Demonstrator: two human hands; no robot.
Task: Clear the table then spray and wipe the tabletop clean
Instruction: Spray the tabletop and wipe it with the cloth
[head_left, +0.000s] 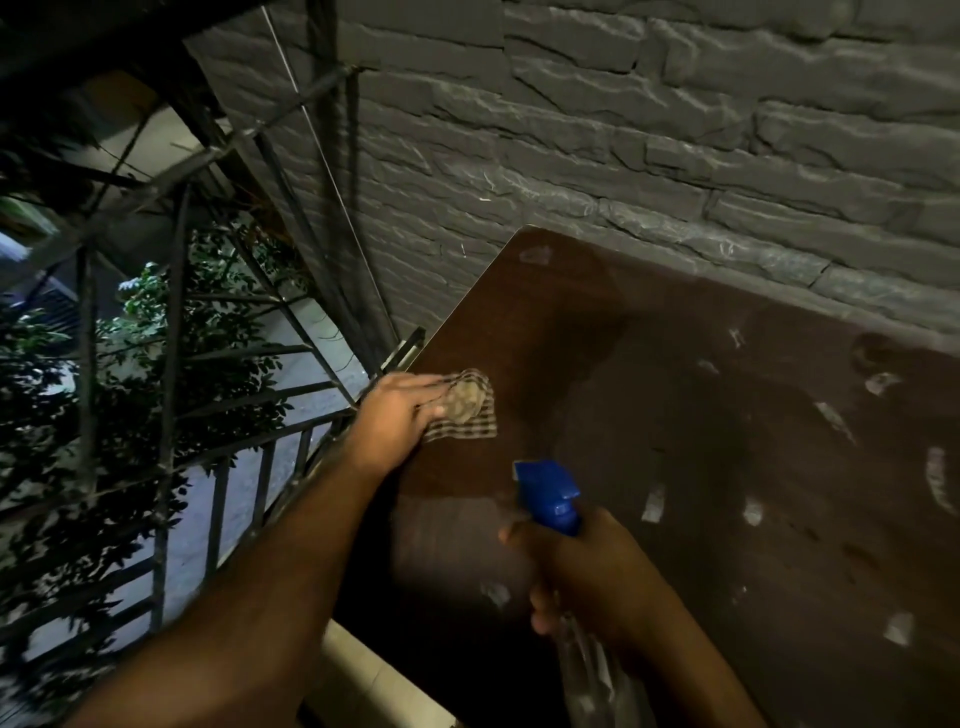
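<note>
A dark brown tabletop (701, 415) fills the right half of the view, with pale scuffed patches scattered over it. My left hand (400, 410) presses a checked cloth (467, 408) flat against the table's left edge. My right hand (587, 566) grips a clear spray bottle with a blue trigger head (550, 496), held above the near part of the table with the nozzle pointing toward the far left. The bottle's body is blurred below my hand.
A grey stone wall (675, 130) runs right behind the table. On the left stands a black metal railing (228, 499), with leafy plants (156, 332) and a paved ground far below. A pale ledge (374, 680) lies under my left forearm.
</note>
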